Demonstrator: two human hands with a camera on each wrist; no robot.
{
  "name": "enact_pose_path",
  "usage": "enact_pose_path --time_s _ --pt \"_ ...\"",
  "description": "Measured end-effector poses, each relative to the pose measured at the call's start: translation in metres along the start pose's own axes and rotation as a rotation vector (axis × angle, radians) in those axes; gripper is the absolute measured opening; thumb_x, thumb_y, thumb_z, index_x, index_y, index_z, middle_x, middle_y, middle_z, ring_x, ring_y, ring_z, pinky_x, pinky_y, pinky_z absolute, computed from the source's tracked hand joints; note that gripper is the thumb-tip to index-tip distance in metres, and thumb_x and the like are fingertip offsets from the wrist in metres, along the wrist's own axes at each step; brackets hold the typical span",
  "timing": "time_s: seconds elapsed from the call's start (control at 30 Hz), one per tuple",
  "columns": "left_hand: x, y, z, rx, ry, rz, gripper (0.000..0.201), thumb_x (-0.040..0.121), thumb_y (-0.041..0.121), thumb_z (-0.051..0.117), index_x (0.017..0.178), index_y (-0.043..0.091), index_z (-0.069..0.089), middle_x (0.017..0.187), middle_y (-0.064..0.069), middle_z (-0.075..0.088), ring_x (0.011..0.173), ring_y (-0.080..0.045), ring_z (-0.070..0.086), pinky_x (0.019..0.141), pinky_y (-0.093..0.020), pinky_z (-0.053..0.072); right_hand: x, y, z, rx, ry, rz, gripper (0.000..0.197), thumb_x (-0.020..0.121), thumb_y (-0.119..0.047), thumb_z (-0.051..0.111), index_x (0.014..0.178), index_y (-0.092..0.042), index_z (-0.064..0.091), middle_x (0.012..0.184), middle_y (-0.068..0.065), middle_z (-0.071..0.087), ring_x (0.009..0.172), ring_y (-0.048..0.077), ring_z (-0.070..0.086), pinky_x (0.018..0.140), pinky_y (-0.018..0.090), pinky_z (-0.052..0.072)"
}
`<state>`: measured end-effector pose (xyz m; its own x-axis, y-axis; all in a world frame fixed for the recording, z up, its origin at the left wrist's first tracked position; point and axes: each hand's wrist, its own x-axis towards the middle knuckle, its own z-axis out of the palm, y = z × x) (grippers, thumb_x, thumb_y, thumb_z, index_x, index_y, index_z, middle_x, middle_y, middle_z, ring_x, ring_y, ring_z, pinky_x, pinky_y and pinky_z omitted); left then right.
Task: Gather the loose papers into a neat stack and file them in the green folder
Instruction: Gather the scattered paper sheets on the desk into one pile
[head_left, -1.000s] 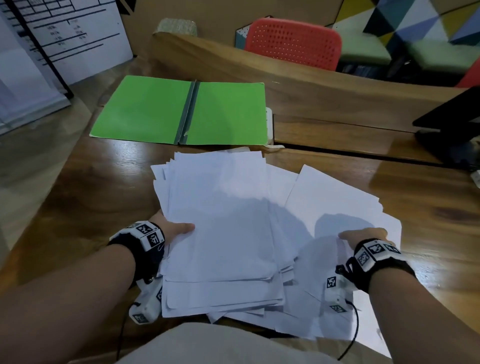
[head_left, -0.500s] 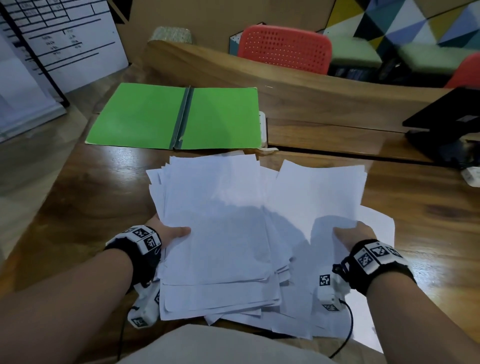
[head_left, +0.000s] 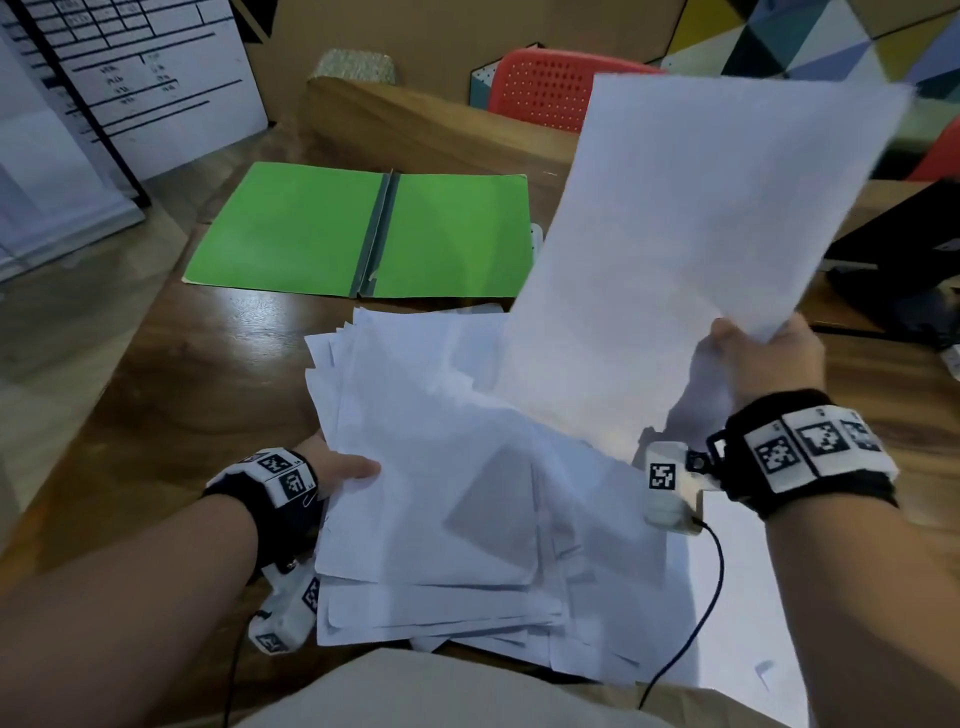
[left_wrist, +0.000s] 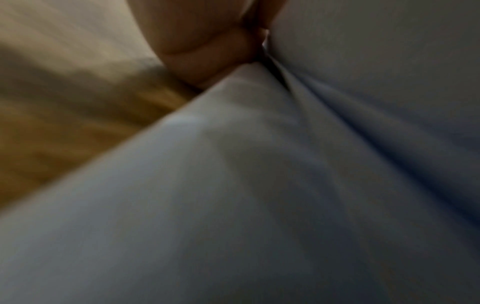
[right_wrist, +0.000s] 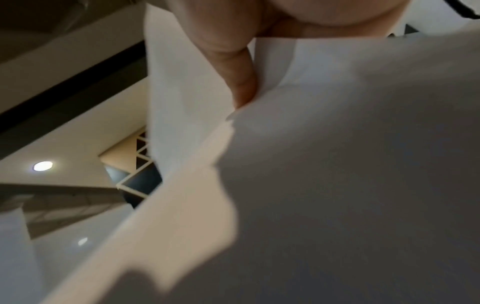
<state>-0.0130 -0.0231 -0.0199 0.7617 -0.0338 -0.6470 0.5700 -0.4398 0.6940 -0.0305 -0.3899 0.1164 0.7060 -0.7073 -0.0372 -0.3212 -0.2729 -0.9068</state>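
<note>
The green folder (head_left: 358, 231) lies open and holds no sheets on the tabletop (head_left: 171, 395). Just in front of it, the left hand (head_left: 337, 467) grips the paper pile (head_left: 441, 493)'s edge. The right hand (head_left: 769, 358) pinches a raised sheet (head_left: 701, 223) beside the folder.

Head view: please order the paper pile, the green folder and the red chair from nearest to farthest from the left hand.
1. Paper pile: the left hand holds its left edge.
2. Green folder: lies open on the table, beyond the pile.
3. Red chair: behind the table, far right.
</note>
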Motion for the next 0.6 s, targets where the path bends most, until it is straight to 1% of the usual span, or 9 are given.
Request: enact_pose_path --time_s 0.07,0.17,0.2,0.27,0.33,0.37,0.43,0.5,0.6 --pt "-0.004 0.003 -0.002 0.026 -0.029 0.014 0.065 0.068 0.012 0.079 0.126 0.008 0.051 0.124 -0.014 0.06 0.102 -0.025 0.055 0.093 -0.039 0.042 -0.009 0.007 0.017 -0.073 -0.093 0.051 0.032 0.086 -0.016 0.062 0.117 -0.006 0.06 0.105 0.003 0.063 0.093 0.016 0.057 0.079 0.021 0.04" --pt "-0.004 0.004 -0.001 0.048 -0.032 0.067 0.108 0.037 0.055 0.085 0.129 0.012 0.049 0.126 -0.007 0.059 0.112 -0.024 0.055 0.095 -0.035 0.04 -0.024 0.032 0.053 -0.201 -0.256 0.114 0.033 0.084 -0.02 0.065 0.11 0.001 0.062 0.109 0.015 0.067 0.098 0.025 0.063 0.081 0.029 0.046" --pt "-0.002 0.003 0.0 0.048 -0.012 0.066 0.107 0.043 0.06 0.081 0.133 0.013 0.046 0.129 -0.006 0.057 0.117 -0.025 0.053 0.096 -0.034 0.039 -0.031 0.041 0.064 -0.266 -0.321 0.127 0.033 0.084 -0.022 0.064 0.109 0.0 0.063 0.11 0.018 0.067 0.102 0.03 0.064 0.085 0.033 0.049" --pt "-0.007 0.006 0.001 0.026 0.017 0.073 0.087 0.063 0.053 0.075 0.134 0.015 0.044 0.13 -0.002 0.054 0.12 -0.025 0.051 0.098 -0.032 0.036 -0.047 0.057 0.083 -0.427 -0.473 0.129 0.03 0.088 -0.026 0.057 0.103 -0.002 0.064 0.107 0.018 0.066 0.106 0.033 0.061 0.085 0.034 0.047" --pt "-0.008 0.008 0.004 -0.028 0.0 0.073 0.075 0.064 0.042 0.079 0.126 0.013 0.05 0.125 0.002 0.056 0.113 -0.021 0.054 0.096 -0.031 0.039 -0.065 0.067 0.098 -0.474 -0.602 0.094 0.023 0.089 -0.026 0.054 0.089 -0.004 0.06 0.094 0.012 0.064 0.1 0.03 0.06 0.078 0.029 0.044" --pt "-0.009 0.008 0.005 -0.039 0.004 0.064 0.063 0.068 0.03 0.079 0.122 0.011 0.052 0.12 0.001 0.057 0.107 -0.019 0.055 0.09 -0.029 0.041 -0.074 0.069 0.104 -0.461 -0.667 0.065 0.023 0.089 -0.027 0.055 0.094 -0.004 0.061 0.097 0.011 0.064 0.102 0.028 0.059 0.081 0.029 0.044" --pt "-0.009 0.007 0.007 -0.072 0.009 0.048 0.05 0.072 0.006 0.074 0.117 0.008 0.054 0.114 -0.004 0.061 0.101 -0.022 0.058 0.082 -0.029 0.044 -0.081 0.069 0.106 -0.396 -0.719 0.076 0.041 0.088 -0.028 0.058 0.123 -0.007 0.057 0.12 0.012 0.062 0.113 0.027 0.056 0.096 0.034 0.045" --pt "-0.008 0.006 0.008 -0.065 0.012 0.059 0.048 0.07 0.002 0.075 0.112 0.014 0.055 0.106 -0.002 0.063 0.095 -0.021 0.057 0.085 -0.032 0.045 -0.07 0.068 0.095 -0.42 -0.612 0.137 0.053 0.086 -0.029 0.06 0.135 -0.011 0.047 0.131 0.012 0.056 0.119 0.028 0.054 0.1 0.034 0.042" --pt "-0.008 0.005 0.005 -0.033 0.008 0.069 0.049 0.069 0.003 0.076 0.111 0.017 0.054 0.097 0.002 0.06 0.096 -0.021 0.055 0.088 -0.032 0.04 -0.045 0.078 0.059 -0.722 -0.296 0.368 0.074 0.079 -0.039 0.064 0.141 -0.013 0.032 0.141 0.018 0.04 0.125 0.039 0.044 0.102 0.045 0.041"
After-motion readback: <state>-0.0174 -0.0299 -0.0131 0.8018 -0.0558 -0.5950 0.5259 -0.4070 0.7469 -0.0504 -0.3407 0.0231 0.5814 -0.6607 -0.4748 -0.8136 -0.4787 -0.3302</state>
